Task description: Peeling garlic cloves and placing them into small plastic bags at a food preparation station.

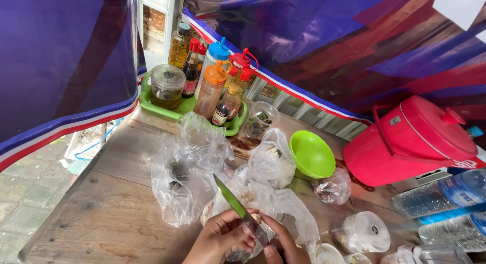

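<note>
Two hands meet at the table's (pixel 101 213) near edge: the left hand (pixel 223 238) has its fingers closed on a knife (pixel 240 209), blade angled up-left over clear plastic bags (pixel 187 173); the right hand (pixel 283 244) pinches something small at the blade, just below a green bowl (pixel 311 153)

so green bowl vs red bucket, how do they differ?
The green bowl is small, open and looks empty. The red bucket is much larger and closed with a knobbed lid. The bowl sits mid-table beside the plastic bags; the bucket stands at the far right edge. Both look like plastic.
</note>
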